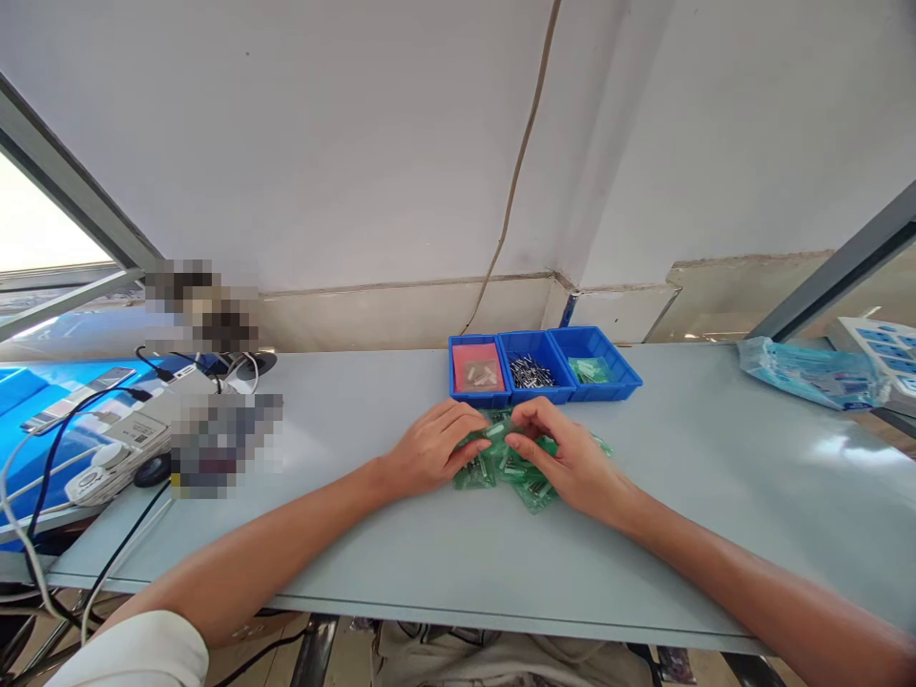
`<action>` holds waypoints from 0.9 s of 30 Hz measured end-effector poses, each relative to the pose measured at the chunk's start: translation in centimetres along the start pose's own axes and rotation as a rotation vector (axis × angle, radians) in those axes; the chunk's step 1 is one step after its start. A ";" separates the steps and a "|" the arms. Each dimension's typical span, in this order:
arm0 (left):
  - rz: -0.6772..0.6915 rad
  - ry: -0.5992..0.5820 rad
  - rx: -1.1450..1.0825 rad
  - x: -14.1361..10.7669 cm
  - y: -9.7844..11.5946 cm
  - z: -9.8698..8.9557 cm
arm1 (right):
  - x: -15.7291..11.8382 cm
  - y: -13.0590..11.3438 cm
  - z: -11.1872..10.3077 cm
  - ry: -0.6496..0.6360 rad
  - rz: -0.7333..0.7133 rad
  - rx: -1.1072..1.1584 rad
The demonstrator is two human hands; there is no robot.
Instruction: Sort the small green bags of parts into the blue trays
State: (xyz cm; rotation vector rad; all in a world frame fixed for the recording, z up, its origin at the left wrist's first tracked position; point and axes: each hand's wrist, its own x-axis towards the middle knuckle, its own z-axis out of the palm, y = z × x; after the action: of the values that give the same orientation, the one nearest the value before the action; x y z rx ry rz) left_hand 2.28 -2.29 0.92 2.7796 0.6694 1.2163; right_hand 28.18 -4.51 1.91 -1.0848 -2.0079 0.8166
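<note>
Between my two hands a small green plastic bag with something pale inside is held just above the table. My left hand pinches its left side between thumb and fingers. From the right, my right hand grips the opposite side the same way. Under and around both hands lies a pile of similar green bags, some with dark or metallic small parts inside. Behind them stand three joined blue bins: the left bin holds a reddish packet, the middle bin many small metal pins, the right bin green bags.
The grey table runs up to the wall. At left are a white power strip, cables and a phone. A crumpled blue plastic bag lies at right, near a white box with blue sections.
</note>
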 end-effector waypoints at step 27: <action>0.019 0.009 0.019 0.2 0.0 0.0 | 0.3 0.1 -0.2 0.038 -0.164 -0.030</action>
State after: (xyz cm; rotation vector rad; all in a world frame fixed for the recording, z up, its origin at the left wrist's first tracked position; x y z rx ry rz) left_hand 2.40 -2.17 1.06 2.8040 0.6601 1.2332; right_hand 28.25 -4.22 2.04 -0.9307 -2.0518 0.6777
